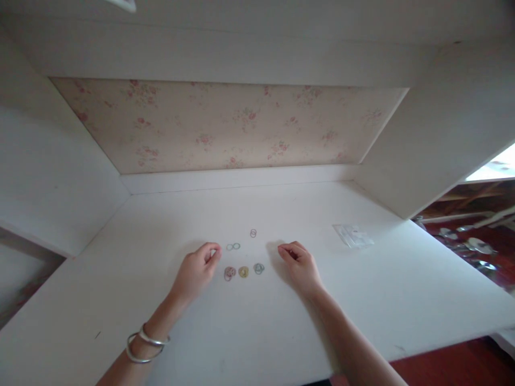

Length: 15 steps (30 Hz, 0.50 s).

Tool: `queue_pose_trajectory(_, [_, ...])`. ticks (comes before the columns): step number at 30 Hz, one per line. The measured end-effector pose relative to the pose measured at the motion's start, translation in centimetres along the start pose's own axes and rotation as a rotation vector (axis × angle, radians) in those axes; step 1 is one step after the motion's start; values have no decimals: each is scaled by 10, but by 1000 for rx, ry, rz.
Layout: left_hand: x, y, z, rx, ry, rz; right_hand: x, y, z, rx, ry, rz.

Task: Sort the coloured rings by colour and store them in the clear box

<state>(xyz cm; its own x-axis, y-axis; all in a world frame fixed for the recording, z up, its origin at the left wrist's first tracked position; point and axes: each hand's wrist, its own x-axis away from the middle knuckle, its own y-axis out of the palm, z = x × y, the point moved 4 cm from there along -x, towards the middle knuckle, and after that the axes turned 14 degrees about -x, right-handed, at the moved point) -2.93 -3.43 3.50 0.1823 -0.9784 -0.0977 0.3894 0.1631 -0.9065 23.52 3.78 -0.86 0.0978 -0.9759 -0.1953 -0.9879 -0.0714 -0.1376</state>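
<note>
Small coloured rings on the table: between my hands, just beside both. My left hand lies nearest the green pair, fingertips pinched, contents untellable; my right hand loosely curled, holding nothing visible.

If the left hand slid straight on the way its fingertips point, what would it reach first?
The left hand points up and to the right, so it would likely meet the green bands first, lying just past its fingertips on the desk. Depth is hard to judge.

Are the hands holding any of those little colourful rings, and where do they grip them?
It cannot be told. Both the left hand and right hand rest curled on the white table, fingertips pinched, beside small coloured rings.
</note>
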Motion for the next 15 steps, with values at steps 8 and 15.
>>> queue_pose_trajectory(8, [7,13,-46,323,-219,-90,2,2,0,55,-1,-25])
queue_pose_trajectory(15, [3,13,-42,347,-201,-88,3,30,-21,282,-92,-196])
